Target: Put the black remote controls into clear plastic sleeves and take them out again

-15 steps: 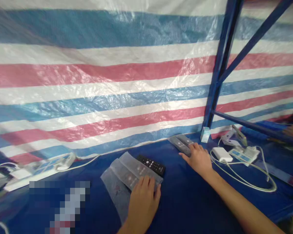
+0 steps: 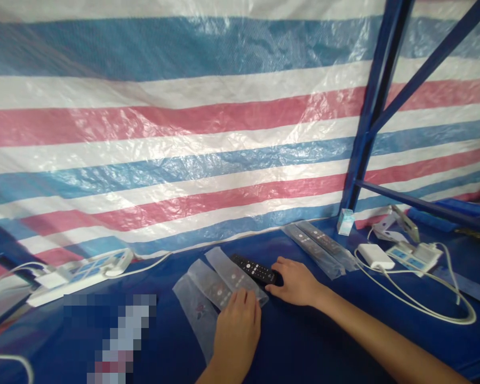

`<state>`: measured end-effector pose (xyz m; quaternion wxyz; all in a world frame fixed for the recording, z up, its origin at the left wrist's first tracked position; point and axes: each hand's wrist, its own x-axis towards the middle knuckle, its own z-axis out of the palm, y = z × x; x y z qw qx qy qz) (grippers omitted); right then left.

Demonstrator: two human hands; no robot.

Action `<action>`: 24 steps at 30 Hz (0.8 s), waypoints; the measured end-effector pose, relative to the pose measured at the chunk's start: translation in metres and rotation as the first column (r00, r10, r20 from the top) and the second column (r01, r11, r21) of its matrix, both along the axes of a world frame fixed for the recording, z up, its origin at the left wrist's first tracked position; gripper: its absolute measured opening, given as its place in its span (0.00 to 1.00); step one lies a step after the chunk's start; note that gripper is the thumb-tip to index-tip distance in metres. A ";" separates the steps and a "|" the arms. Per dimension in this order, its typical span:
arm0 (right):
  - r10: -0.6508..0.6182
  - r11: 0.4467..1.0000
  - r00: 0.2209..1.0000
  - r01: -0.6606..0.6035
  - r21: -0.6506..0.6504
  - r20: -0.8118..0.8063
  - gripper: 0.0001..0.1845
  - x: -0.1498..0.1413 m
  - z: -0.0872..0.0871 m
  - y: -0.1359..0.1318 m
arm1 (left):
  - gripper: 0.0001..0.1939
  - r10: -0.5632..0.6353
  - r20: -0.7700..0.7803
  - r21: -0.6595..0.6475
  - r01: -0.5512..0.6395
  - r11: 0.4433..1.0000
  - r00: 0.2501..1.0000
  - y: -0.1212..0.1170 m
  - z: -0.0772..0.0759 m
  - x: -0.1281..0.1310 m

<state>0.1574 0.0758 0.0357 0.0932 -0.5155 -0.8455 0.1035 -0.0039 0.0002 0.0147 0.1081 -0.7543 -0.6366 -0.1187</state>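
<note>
Head view. The bare black remote (image 2: 253, 269) lies on the bench (image 2: 304, 346), partly overlapped by translucent sleeves (image 2: 214, 285), at ten o'clock from the right hand (image 2: 296, 281). That hand's thumb and fingers bracket the remote's near end; whether the grip is closed cannot be told. The left hand (image 2: 238, 328), at seven o'clock from the remote, rests palm-down on the sleeves; any pinch is hidden.

The remote is judged light, stiff and moderately sturdy, best held by its long edges, clear of the buttons. The sleeves look limp and slippery.

The bench is dark blue and smooth. Two sleeved remotes (image 2: 309, 245) lie at one o'clock from the right hand. A striped sheet (image 2: 184, 133) hangs at twelve; a blue post (image 2: 370, 117) stands before it.
</note>
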 end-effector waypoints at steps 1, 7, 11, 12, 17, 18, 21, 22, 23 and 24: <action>-0.011 1.000 1.000 0.011 0.008 -0.002 0.20 -0.002 0.000 0.000 | 0.10 0.000 -0.004 -0.010 0.000 1.000 1.000 0.001 0.000 0.000; -0.088 0.996 0.996 0.088 0.012 0.028 0.16 0.009 0.002 0.004 | 0.11 0.042 -0.017 -0.096 -0.044 0.994 0.999 0.006 0.009 0.002; -0.193 0.977 0.975 0.202 -0.072 0.113 0.15 0.034 0.009 0.009 | 0.13 0.054 -0.027 -0.107 -0.057 0.993 0.998 0.017 0.027 0.009; -0.209 0.972 0.971 0.220 -0.086 0.117 0.15 0.041 0.012 0.010 | 0.13 0.053 -0.026 -0.096 -0.056 0.994 0.998 0.022 0.031 0.012; -0.279 0.956 0.960 0.277 -0.094 -0.008 0.16 0.070 0.026 0.013 | 0.14 0.072 -0.004 -0.083 -0.072 0.994 0.997 0.054 0.037 0.026; -0.287 0.955 0.957 0.281 -0.097 -0.048 0.17 0.076 0.029 0.013 | 0.14 0.078 0.000 -0.108 -0.078 0.991 0.997 0.060 0.036 0.029; -0.267 0.960 0.946 0.244 -0.138 -0.182 0.20 0.094 0.037 0.012 | 0.13 0.093 0.036 -0.201 -0.084 0.976 0.995 0.072 0.032 0.035; -0.253 0.962 0.942 0.221 -0.160 -0.219 0.21 0.100 0.040 0.010 | 0.12 0.099 0.059 -0.232 -0.083 0.969 0.993 0.075 0.032 0.036; -0.238 0.963 0.940 0.196 -0.186 -0.246 0.21 0.105 0.043 0.009 | 0.12 0.105 0.085 -0.261 -0.079 0.962 0.991 0.077 0.033 0.037; -0.223 0.963 0.939 0.169 -0.212 -0.262 0.21 0.110 0.046 0.007 | 0.11 0.109 0.113 -0.288 -0.073 0.955 0.988 0.079 0.034 0.037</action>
